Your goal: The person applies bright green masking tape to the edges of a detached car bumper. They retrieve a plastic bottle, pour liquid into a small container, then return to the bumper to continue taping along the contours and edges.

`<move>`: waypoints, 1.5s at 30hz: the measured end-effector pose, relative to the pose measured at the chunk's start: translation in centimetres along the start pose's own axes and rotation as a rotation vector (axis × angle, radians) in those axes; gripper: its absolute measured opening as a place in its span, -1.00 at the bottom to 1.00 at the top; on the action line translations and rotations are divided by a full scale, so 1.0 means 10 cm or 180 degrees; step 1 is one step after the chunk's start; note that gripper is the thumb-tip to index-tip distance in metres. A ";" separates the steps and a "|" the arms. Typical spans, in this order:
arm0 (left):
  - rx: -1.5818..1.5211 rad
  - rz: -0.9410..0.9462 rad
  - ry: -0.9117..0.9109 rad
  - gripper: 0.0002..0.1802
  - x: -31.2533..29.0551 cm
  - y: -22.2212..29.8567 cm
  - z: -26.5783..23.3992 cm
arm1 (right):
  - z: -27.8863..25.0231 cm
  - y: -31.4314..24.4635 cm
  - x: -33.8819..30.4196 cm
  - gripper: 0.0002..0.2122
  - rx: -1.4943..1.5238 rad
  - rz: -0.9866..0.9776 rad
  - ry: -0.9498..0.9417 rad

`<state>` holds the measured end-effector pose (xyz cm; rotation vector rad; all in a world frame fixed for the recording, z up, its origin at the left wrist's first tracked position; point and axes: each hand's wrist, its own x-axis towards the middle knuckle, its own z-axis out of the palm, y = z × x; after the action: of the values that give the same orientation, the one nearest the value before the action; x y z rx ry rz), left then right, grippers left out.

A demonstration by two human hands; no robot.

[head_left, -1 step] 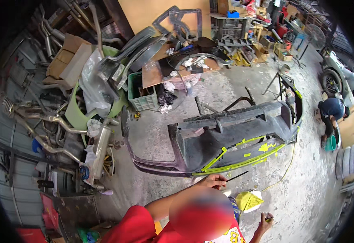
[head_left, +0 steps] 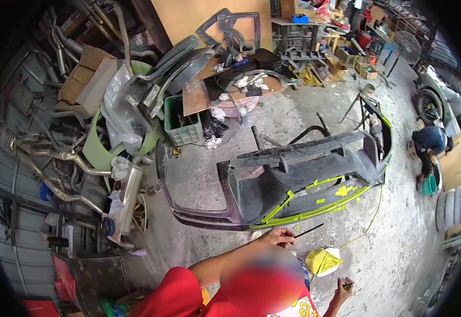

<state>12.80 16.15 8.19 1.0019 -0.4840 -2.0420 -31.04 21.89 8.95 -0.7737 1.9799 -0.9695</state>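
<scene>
My left hand (head_left: 279,237) pinches a thin, dark, pointed stick (head_left: 311,230), held out to the right just in front of a black car bumper (head_left: 259,196). Yellow-green masking tape (head_left: 278,220) runs along the bumper's near edge and around its opening, with torn patches further right. Lower right, my right hand (head_left: 345,288) is closed around a small yellow-green thing, mostly covered by the fingers. Between my hands a crumpled yellow piece (head_left: 323,261) lies on something white on the concrete floor.
Exhaust pipes (head_left: 64,153) and a silver muffler (head_left: 130,198) crowd the left. Behind the bumper stand a green crate (head_left: 185,132) and a cluttered low table (head_left: 273,87). A yellow hose (head_left: 368,230) crosses the floor. Far right, a person (head_left: 430,142) bends beside a teal bucket (head_left: 429,185).
The surroundings sit slightly further left in the picture. My right hand also appears a little further left; both hands keep their holds.
</scene>
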 end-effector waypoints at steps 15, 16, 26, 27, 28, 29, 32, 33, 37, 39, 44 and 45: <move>0.1138 -0.0854 0.0019 -0.58 0.39 -1.18 0.61 | -0.64 1.96 -2.08 -0.59 0.0446 -0.0247 0.1176; 0.1314 -0.0866 0.0094 -0.58 0.43 -1.31 0.29 | -0.67 1.98 -2.28 -0.58 0.0346 0.0049 0.1078; 0.3345 -0.1760 0.0427 -0.90 0.55 -2.33 0.77 | -1.51 3.26 -3.58 -0.58 0.0822 0.0593 0.2087; 0.3481 -0.1756 0.0388 -0.89 0.56 -2.40 0.91 | -1.63 3.27 -3.60 -0.58 0.0987 0.0661 0.2184; 0.3631 -0.1755 0.0357 -0.88 0.60 -2.46 1.03 | -1.74 3.29 -3.56 -0.58 0.1024 0.0669 0.2278; 0.3765 -0.1748 0.0324 -0.87 0.65 -2.53 1.16 | -1.85 3.31 -3.51 -0.57 0.1368 0.0825 0.2278; 0.4133 -0.1803 0.0149 -0.81 0.86 -2.83 1.63 | -2.04 3.72 -3.34 -0.55 0.1458 0.0938 0.2483; 0.4224 -0.1797 0.0118 -0.79 0.96 -2.90 1.76 | -2.17 3.71 -3.20 -0.54 0.1197 0.0856 0.2552; 0.4395 -0.1744 -0.0036 -0.76 1.57 -3.33 2.43 | -2.86 3.68 -2.77 -0.58 0.1674 0.1607 0.2253; 0.4200 -0.1581 -0.0258 -0.83 1.97 -3.60 2.98 | -3.21 3.63 -2.55 -0.57 0.0929 0.1084 0.2466; 0.3208 -0.1157 -0.1070 -0.85 2.91 -4.37 4.48 | -4.39 3.56 -1.66 -0.56 0.0977 0.0966 0.2922; 0.2934 -0.1066 -0.1298 -0.83 3.08 -4.55 4.79 | -4.62 3.52 -1.46 -0.55 0.1121 0.0949 0.3076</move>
<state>-58.73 19.35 -5.62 1.2209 -1.6716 -2.3566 -68.78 68.11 3.64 0.2691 2.4781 -1.6232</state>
